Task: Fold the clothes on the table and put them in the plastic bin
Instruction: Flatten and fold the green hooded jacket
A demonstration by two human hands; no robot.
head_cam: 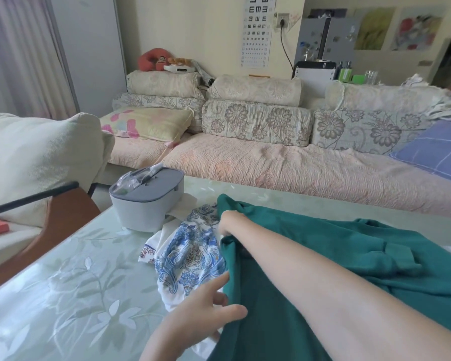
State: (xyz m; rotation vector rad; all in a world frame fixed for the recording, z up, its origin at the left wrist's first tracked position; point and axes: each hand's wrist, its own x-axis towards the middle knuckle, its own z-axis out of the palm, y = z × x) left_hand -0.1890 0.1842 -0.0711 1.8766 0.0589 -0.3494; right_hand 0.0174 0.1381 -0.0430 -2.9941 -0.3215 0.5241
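Open table (63,282) lies left of the right hand (228,222), which grips the shirt (375,256) edge, arm outstretched; left hand (198,313) touches it, relaxed.

1. The teal garment (375,243) is running off the right and bottom edges.
2. It is hiding the fingertips of the right hand (229,221) and part of the blue-patterned white garment (188,256).
3. The bottom edge is cutting off the left hand (198,316) at the wrist.

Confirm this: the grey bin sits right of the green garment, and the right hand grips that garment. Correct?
Not quite. The head view shows the grey bin left of the green garment; the right hand does grip that garment.
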